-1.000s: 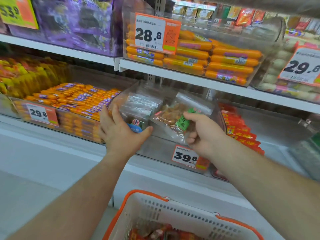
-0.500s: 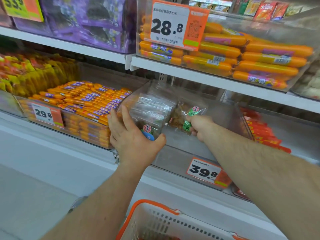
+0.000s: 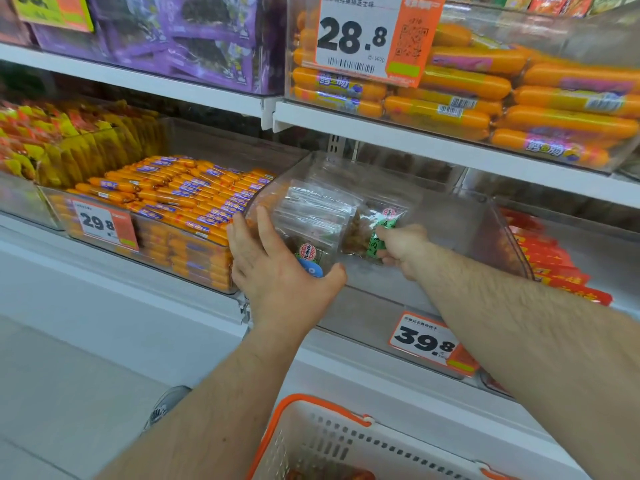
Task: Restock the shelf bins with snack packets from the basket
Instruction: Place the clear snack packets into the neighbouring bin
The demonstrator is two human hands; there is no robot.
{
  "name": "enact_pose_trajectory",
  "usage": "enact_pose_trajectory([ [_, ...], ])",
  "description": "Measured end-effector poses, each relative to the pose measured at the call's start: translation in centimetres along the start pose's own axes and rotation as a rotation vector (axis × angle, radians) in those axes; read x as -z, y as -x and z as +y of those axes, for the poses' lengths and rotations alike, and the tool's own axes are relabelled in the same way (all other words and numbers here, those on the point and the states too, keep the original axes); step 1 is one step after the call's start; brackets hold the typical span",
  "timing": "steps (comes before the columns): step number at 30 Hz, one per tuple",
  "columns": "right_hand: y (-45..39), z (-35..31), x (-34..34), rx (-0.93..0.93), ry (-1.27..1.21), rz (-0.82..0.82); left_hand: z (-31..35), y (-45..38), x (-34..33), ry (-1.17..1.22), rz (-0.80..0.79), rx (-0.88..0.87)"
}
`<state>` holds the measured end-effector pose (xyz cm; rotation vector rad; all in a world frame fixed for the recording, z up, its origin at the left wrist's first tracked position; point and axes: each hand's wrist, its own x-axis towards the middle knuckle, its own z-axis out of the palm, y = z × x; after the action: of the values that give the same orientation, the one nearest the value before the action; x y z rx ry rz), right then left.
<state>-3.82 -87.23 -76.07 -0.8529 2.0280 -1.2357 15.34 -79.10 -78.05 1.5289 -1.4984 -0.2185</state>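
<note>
While the left hand (image 3: 277,268) stays spread against the stack (image 3: 311,220), the right hand (image 3: 401,247) has pushed its pinched packet (image 3: 374,233) deeper into the bin (image 3: 485,237).

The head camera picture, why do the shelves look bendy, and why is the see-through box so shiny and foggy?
Head view: the wide lens bows the white shelf edge and stretches the edges; store light glares off the clear bin, hazing its wall; the far-left yellow packets are blurred; the 28.8 price tag stays sharp.
</note>
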Motion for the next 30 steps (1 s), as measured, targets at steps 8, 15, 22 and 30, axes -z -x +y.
enact_pose_trajectory([
  [8,0.4,-0.3,1.2,-0.046,0.01,0.01,0.8,-0.1,0.8,0.021,0.03,-0.028],
  [15,7.9,-1.8,4.1,0.669,0.238,0.269,2.8,2.6,2.7,0.311,-0.193,-0.633],
  [22,18.4,7.8,5.8,1.254,0.115,0.245,-1.2,7.1,1.4,-0.441,-1.419,-0.52],
  [30,19.3,25.9,4.4,0.406,0.646,-0.282,-3.2,9.3,0.2,-0.659,-1.579,-0.458],
])
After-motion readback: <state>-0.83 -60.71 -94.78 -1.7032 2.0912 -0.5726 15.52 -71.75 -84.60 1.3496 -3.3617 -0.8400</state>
